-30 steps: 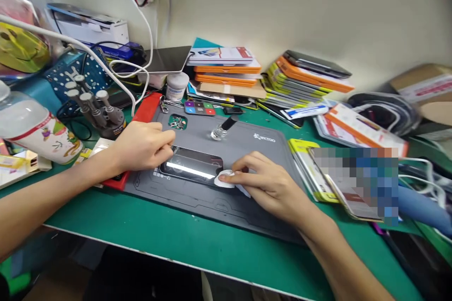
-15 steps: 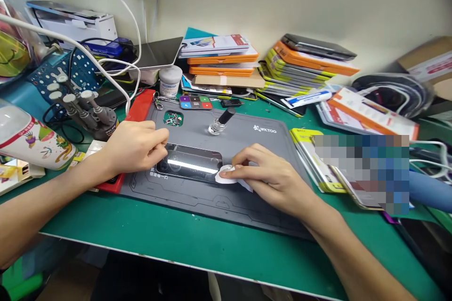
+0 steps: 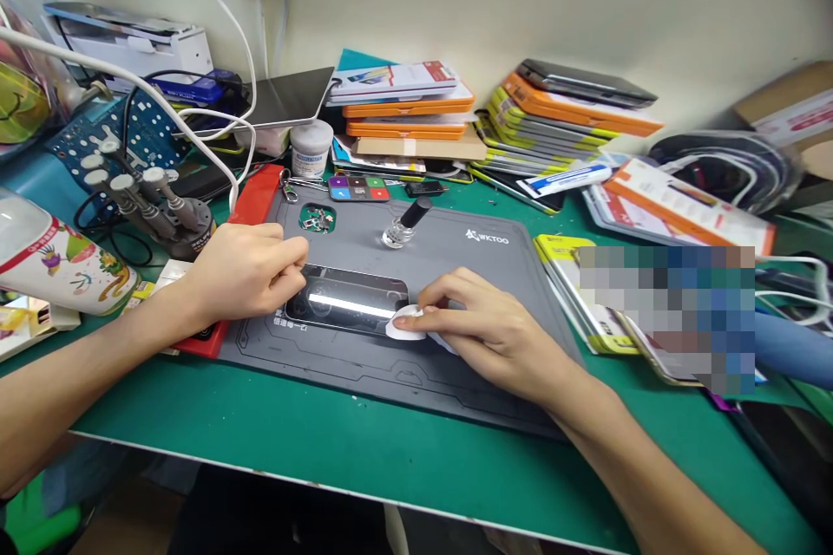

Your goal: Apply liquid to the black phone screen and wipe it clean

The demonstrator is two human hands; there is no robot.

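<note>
A dark phone (image 3: 351, 302), glossy screen up, lies on a grey work mat (image 3: 468, 381). My left hand (image 3: 253, 269) is closed at the phone's left end, its curled fingers covering that edge. In a pinch, my right hand (image 3: 485, 321) holds a folded white wipe (image 3: 407, 325) against the lower right corner of the screen. A bright strip of light reflects along the glass. Behind the phone stands a small clear glass bottle (image 3: 398, 232) with a black cap. Small metal parts (image 3: 317, 219) sit in the mat's recess.
Screwdrivers in a round stand (image 3: 162, 208) and a printed bottle (image 3: 62, 260) stand at left. Stacked orange and yellow boxes (image 3: 560, 117) line the wall. At right lie yellow-edged packs (image 3: 573, 295); a blue sleeve (image 3: 790, 351) reaches in, its hand area pixelated.
My right hand has slid the wipe slightly left along the phone's lower right corner. The left hand keeps its place at the phone's left end.
</note>
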